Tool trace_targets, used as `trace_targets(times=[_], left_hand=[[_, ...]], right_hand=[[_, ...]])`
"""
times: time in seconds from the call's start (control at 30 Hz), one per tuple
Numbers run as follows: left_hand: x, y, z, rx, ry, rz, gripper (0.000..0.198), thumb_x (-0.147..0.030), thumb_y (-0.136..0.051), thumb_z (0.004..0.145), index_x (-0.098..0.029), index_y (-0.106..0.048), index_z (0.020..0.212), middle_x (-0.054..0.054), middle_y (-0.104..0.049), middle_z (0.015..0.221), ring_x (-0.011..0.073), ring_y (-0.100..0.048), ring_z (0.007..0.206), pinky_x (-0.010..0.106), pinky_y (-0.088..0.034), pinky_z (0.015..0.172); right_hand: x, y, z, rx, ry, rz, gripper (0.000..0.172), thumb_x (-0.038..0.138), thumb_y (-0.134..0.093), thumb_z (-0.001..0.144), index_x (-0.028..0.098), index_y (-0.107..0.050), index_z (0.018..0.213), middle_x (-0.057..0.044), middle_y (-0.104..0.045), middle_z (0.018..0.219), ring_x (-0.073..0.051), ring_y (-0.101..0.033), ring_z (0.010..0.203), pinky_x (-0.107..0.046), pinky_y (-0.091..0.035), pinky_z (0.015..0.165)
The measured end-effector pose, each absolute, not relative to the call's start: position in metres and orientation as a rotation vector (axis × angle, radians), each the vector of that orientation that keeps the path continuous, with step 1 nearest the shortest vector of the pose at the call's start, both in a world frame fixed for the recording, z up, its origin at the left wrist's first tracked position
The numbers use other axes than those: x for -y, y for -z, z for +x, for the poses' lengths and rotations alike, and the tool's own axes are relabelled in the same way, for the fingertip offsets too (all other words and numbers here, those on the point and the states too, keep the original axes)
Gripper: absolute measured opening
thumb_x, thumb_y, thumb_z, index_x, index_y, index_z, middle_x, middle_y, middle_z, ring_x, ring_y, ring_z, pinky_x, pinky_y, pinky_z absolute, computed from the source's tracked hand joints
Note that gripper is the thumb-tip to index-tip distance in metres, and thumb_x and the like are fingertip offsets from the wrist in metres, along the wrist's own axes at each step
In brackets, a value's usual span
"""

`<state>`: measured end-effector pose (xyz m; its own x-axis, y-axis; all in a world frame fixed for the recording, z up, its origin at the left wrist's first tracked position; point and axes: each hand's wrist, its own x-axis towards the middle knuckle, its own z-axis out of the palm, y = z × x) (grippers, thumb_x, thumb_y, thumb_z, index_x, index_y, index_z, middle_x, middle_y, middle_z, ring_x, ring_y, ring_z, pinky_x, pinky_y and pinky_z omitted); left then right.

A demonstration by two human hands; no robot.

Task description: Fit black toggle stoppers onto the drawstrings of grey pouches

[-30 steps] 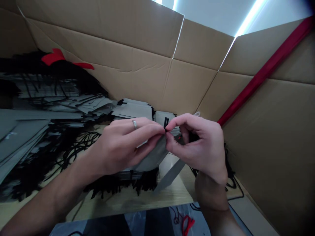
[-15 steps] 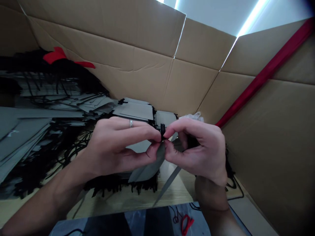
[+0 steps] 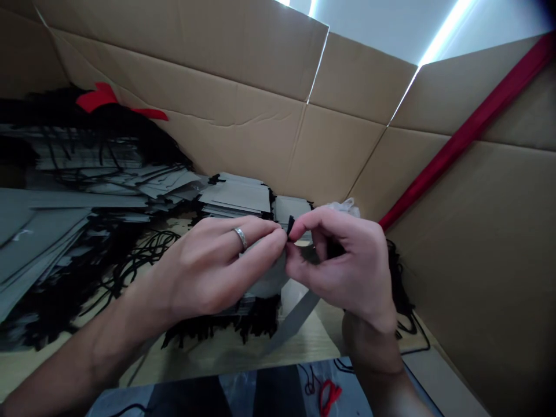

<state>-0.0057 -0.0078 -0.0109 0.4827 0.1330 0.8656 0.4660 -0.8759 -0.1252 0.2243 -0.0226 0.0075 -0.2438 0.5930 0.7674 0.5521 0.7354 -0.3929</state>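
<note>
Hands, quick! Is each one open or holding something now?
Left hand: up against the black cord; thumb hidden, so grip can't be told.
Right hand: closed, pinching the black cord.

black cord (image 3: 291, 225), short tip tilted upward, above the wooden table (image 3: 319, 341), grey card (image 3: 270, 279), plain, partly hidden, also above the table

Cardbd (image 3: 256, 124) ahead, stacks (image 3: 47, 234) L, rm abv hands (image 3: 208, 266) (image 3: 351, 266)

In the centre of the frame, the left hand (image 3: 215, 272) is rolling palm-down, its thumb now hiding underneath, while the black piece (image 3: 291, 225) is leaning farther right.
</note>
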Motion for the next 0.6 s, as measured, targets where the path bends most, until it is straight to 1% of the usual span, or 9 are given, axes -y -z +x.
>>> trace_targets(times=[0.1, 0.2, 0.27, 0.33, 0.4, 0.5, 0.6], left_hand=[[0.014, 0.013, -0.006, 0.572, 1.352, -2.390, 0.020, -0.013, -0.070, 0.111, -0.027, -0.067, 0.098, 0.001, -0.082, 0.094, 0.0234, -0.087, 0.093, 0.035, -0.073, 0.083], [0.015, 0.015, -0.006, 0.572, 1.393, -2.347, 0.017, -0.014, -0.076, 0.109, -0.028, -0.069, 0.101, 0.000, -0.082, 0.093, 0.0236, -0.088, 0.093, 0.035, -0.074, 0.085], [0.014, 0.016, -0.006, 0.569, 1.416, -2.331, 0.014, -0.017, -0.079, 0.109, -0.029, -0.071, 0.108, 0.000, -0.084, 0.096, 0.0226, -0.088, 0.091, 0.034, -0.073, 0.081], [0.013, 0.015, -0.006, 0.601, 1.413, -2.325, 0.014, -0.021, -0.080, 0.109, -0.031, -0.072, 0.114, -0.002, -0.087, 0.099, 0.0205, -0.087, 0.086, 0.032, -0.070, 0.074], [0.011, 0.014, -0.006, 0.620, 1.427, -2.332, 0.015, -0.023, -0.080, 0.108, -0.033, -0.073, 0.116, -0.005, -0.088, 0.099, 0.0182, -0.086, 0.080, 0.031, -0.067, 0.069], [0.008, 0.011, -0.004, 0.610, 1.556, -2.393, 0.018, -0.020, -0.083, 0.102, -0.034, -0.076, 0.112, -0.008, -0.087, 0.092, 0.0158, -0.084, 0.075, 0.030, -0.066, 0.068], [0.002, 0.009, -0.001, 0.567, 1.709, -2.494, 0.019, -0.017, -0.087, 0.093, -0.031, -0.078, 0.102, -0.009, -0.085, 0.084, 0.0124, -0.079, 0.065, 0.028, -0.063, 0.064]], right_hand=[[0.025, -0.004, 0.224, 1.918, 0.080, -0.863, 0.013, 0.014, -0.079, 0.087, 0.026, -0.077, 0.093, 0.007, -0.066, 0.068, -0.011, -0.048, 0.054, -0.029, -0.048, 0.057], [0.025, -0.003, 0.224, 1.934, 0.100, -0.851, 0.012, 0.016, -0.078, 0.090, 0.027, -0.076, 0.095, 0.007, -0.065, 0.067, -0.011, -0.046, 0.054, -0.030, -0.048, 0.057], [0.024, -0.003, 0.225, 1.936, 0.092, -0.819, 0.014, 0.015, -0.078, 0.089, 0.026, -0.075, 0.095, 0.006, -0.069, 0.072, -0.011, -0.046, 0.055, -0.029, -0.048, 0.056], [0.023, -0.004, 0.225, 1.933, 0.081, -0.779, 0.017, 0.012, -0.078, 0.088, 0.026, -0.075, 0.096, 0.005, -0.074, 0.079, -0.010, -0.048, 0.056, -0.028, -0.048, 0.056], [0.022, -0.005, 0.226, 1.934, 0.052, -0.760, 0.020, 0.010, -0.078, 0.086, 0.025, -0.074, 0.097, 0.005, -0.077, 0.084, -0.009, -0.050, 0.057, -0.028, -0.048, 0.056], [0.021, -0.007, 0.227, 1.940, -0.058, -0.745, 0.023, 0.008, -0.079, 0.082, 0.025, -0.075, 0.095, 0.005, -0.077, 0.085, -0.009, -0.052, 0.057, -0.028, -0.047, 0.057], [0.020, -0.008, 0.228, 1.926, -0.189, -0.737, 0.023, 0.006, -0.077, 0.079, 0.026, -0.075, 0.092, 0.007, -0.071, 0.077, -0.008, -0.049, 0.055, -0.029, -0.045, 0.057]])
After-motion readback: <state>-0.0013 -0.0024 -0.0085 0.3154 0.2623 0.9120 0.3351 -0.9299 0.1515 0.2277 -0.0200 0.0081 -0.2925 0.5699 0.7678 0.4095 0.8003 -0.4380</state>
